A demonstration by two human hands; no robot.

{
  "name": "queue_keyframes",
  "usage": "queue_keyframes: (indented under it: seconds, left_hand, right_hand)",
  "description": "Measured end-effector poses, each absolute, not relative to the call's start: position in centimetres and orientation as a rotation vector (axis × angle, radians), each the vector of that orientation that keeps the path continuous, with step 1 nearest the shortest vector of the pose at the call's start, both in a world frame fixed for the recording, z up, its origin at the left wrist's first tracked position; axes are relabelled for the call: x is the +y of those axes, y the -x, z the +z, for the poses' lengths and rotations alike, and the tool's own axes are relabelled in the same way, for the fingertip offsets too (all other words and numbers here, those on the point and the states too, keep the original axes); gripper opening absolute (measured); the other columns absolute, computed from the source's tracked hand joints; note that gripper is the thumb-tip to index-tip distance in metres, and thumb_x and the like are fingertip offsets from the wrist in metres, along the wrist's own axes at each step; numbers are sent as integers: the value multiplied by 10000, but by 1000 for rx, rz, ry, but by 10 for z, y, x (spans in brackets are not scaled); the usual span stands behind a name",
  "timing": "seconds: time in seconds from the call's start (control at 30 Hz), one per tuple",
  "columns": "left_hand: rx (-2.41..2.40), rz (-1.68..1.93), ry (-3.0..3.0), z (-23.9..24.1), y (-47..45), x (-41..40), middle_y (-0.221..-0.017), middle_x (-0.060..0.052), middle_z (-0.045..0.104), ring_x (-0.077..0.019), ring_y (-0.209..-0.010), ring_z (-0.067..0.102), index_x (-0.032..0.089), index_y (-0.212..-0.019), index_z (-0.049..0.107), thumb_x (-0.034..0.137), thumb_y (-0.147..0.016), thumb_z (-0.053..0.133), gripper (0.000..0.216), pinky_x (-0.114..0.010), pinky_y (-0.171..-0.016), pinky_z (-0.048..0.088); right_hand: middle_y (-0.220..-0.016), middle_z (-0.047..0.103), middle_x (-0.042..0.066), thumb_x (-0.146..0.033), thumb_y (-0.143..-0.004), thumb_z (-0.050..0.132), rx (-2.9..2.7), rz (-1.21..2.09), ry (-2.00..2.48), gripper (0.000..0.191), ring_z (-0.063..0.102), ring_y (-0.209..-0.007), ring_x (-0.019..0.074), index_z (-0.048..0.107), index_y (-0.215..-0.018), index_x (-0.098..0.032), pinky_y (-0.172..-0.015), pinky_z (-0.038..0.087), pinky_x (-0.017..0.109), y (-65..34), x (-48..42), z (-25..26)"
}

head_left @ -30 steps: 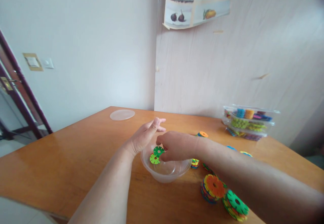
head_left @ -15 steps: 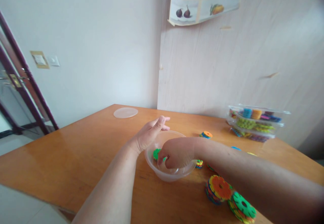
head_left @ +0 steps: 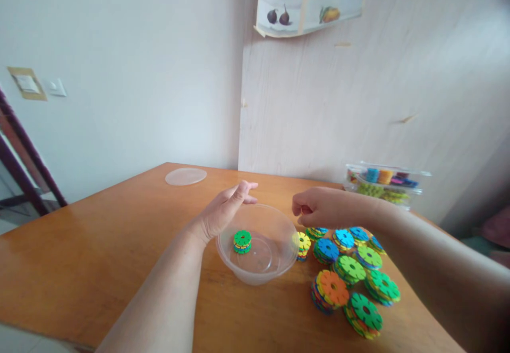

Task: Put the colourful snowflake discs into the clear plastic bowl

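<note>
A clear plastic bowl [head_left: 255, 276] stands on the wooden table, with a small stack of green-topped flower-shaped discs [head_left: 242, 241] inside on its left. At the bowl's upper left rim rests my left hand [head_left: 225, 209], fingers stretched out and thumb up. My right hand [head_left: 314, 207] is right of the bowl with curled fingers, over the far end of the disc stacks; whatever is in its grip is hidden. Below it stand a yellow-topped stack [head_left: 303, 241], a blue-topped stack [head_left: 325, 249], an orange-topped stack [head_left: 332, 287], a green-topped stack [head_left: 364, 310] and several more.
A round translucent lid [head_left: 186, 176] lies at the table's far left. Clear boxes of colourful pieces [head_left: 386, 183] are piled at the back right, partly behind my right arm. A wall with a fruit poster [head_left: 311, 2] rises behind the table [head_left: 119, 236].
My right hand has come out of the bowl and moved right, to the far stacks. The green-topped stack stays in the bowl. My left hand keeps its place at the rim. The view has turned slightly right.
</note>
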State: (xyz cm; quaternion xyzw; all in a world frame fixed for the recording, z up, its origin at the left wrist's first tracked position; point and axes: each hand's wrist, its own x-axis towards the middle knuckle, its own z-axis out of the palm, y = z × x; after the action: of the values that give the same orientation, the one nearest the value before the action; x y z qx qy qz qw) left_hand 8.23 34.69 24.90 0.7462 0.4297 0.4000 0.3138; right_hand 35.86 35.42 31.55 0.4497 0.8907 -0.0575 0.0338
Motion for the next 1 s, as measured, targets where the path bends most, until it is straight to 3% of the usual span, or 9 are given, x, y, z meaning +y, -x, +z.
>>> queue_keyframes:
  seconds: [0.17,0.47,0.67,0.83,1.0]
  left_hand:
    - [1132,1027,-1980,249,-83,348,-1497,-108,569,-325,-1431,455,188,-1131,734,738,-966,165,809,-503,-1235,250]
    - [1149,1036,-1988,251,-84,347,-1492,-100,575,-308,-1426,460,192,-1131,735,717,-980,164,791,-485,-1245,225]
    - [1131,1035,-1937,250,-84,347,-1217,-103,745,-283,-1343,549,200,-1437,546,711,-986,196,767,-505,-1232,232]
    - [1120,1061,-1918,252,-86,344,-1271,-148,716,-307,-1321,569,152,-1416,566,750,-963,183,842,-502,-1206,285]
    - [1089,1073,-1907,252,-87,345,-1286,-153,704,-314,-1309,572,139,-1378,598,765,-955,187,860,-492,-1186,316]
  right_hand:
    - [-1107,731,74,-502,-761,729,2651,-219,-1297,486,678,-954,269,713,-1169,-239,-740,470,323,-376,349,290]
    - [-1081,736,70,-452,-753,741,2729,-166,-1305,422,675,-937,263,719,-1106,-222,-710,450,315,-379,351,289]
    - [-1005,736,48,-448,-798,703,2903,-221,-1407,427,660,-803,197,683,-1157,-219,-637,428,287,-344,343,313]
    - [-1022,750,77,-423,-800,692,2865,-130,-1148,383,677,-844,235,709,-1119,-212,-602,401,295,-281,341,297]
    - [-1063,743,92,-439,-795,719,2890,-238,-1167,561,681,-826,219,624,-1289,-191,-596,414,280,-263,346,289]
